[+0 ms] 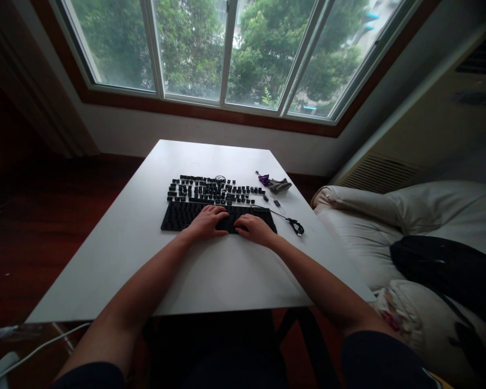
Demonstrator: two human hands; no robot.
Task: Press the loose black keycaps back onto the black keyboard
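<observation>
A black keyboard lies flat near the middle of the white table. My left hand rests over its middle, fingers spread and thumb apart, with nothing visible in it. Just to the right, my right hand sits over the keyboard's right part, fingers bent but apart, and no held thing shows. Both hands cover some of the keyboard. Directly behind it, many loose black keycaps are laid out in rough rows. A black cable runs from the keyboard and ends in a coiled bundle at the right.
The white table has a grey and purple cloth at its back right. A small dark piece lies between cloth and cable. A pale sofa with a black bag stands to the right. Windows are beyond the table.
</observation>
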